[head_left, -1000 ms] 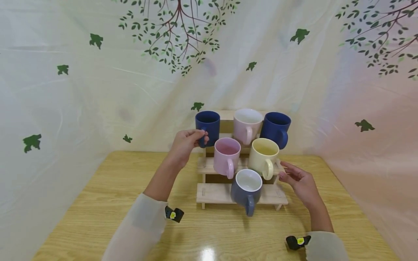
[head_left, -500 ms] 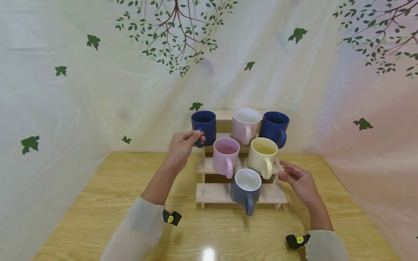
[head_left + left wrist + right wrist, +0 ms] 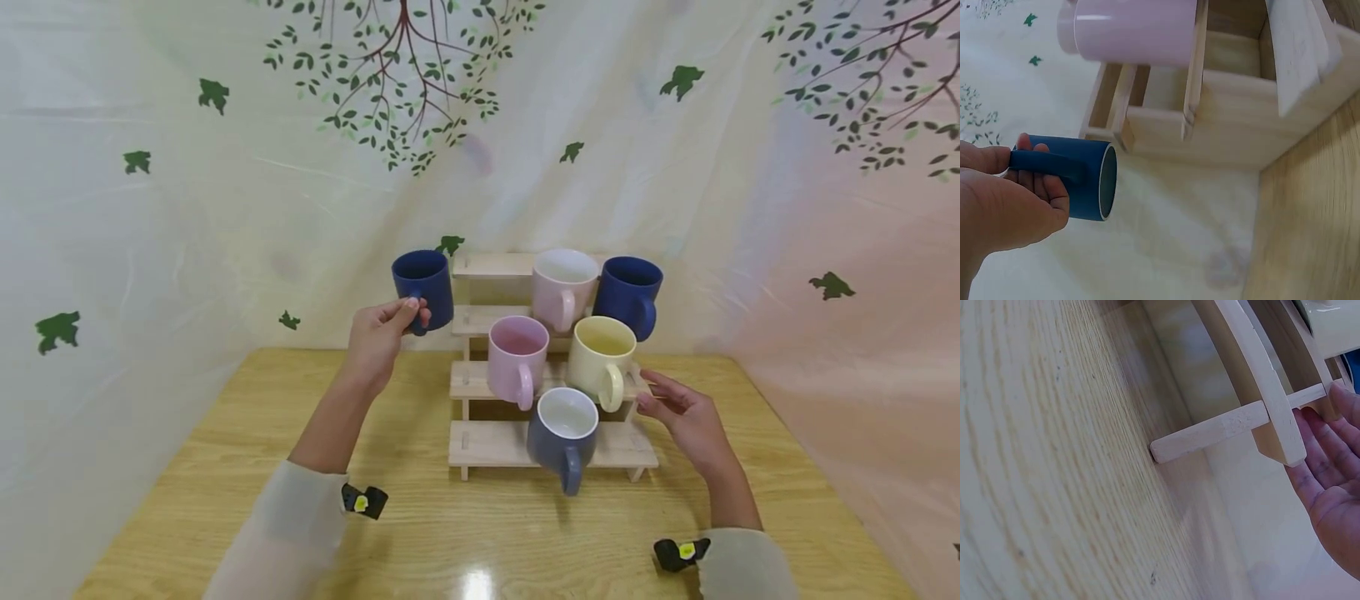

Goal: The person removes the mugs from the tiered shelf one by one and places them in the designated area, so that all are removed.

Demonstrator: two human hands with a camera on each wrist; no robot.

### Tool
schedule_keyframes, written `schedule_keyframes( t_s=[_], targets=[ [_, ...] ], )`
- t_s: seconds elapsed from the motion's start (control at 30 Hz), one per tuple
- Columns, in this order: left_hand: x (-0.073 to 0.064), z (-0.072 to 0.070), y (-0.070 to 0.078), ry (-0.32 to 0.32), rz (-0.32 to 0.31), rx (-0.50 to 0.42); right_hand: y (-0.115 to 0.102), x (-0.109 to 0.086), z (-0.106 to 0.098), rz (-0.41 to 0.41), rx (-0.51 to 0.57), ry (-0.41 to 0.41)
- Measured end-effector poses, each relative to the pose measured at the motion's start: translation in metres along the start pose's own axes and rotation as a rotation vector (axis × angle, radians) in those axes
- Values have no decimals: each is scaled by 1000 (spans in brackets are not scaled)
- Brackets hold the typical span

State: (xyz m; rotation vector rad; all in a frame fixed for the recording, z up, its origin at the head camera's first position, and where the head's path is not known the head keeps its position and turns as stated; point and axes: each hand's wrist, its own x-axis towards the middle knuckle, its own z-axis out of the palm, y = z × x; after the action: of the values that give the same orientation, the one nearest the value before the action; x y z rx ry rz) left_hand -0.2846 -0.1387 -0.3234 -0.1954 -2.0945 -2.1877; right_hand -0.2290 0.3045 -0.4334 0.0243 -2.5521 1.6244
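My left hand [image 3: 380,337] is curled round the handle of the dark blue mug [image 3: 424,287], holding it upright in the air just left of the wooden stepped rack [image 3: 480,446], clear of its top shelf; my right hand [image 3: 686,419] lies with fingers straight against the rack's right side, I'd say to steady it. Five other mugs sit on the rack, which stands on a pale wood-grain table [image 3: 225,450] before a leaf-printed curtain [image 3: 187,167]
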Motion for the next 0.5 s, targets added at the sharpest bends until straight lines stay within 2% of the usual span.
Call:
schedule_keyframes(
  t_s=[0.23, 0.5],
  targets=[
    [5, -31, -13, 47, -6, 28, 0, -1, 0, -7, -6, 0],
    [5, -62, -35, 67, -68, 110, 1, 0, -1, -18, 0, 3]
  ],
)
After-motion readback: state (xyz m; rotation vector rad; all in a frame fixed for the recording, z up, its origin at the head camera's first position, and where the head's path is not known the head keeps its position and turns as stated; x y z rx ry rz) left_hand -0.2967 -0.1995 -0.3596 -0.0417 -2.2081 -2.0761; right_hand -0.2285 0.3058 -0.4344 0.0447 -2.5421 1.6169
